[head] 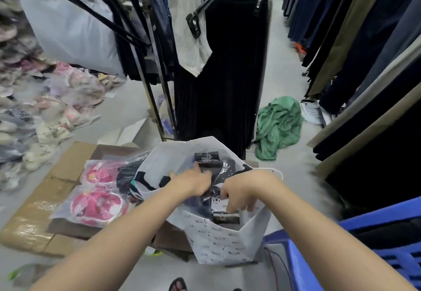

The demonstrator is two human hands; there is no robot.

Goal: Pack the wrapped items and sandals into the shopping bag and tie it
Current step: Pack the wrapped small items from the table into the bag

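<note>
As two hands (193,182) (239,196) enter one bag (216,241), two sandal packs (98,173) (98,207) lie beside

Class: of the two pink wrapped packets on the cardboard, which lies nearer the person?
The near pink packet, at the cardboard's front edge; the far pink packet lies behind it, farther from the person.

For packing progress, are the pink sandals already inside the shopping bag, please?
No, the pink sandals lie on the cardboard beside the shopping bag.
</note>
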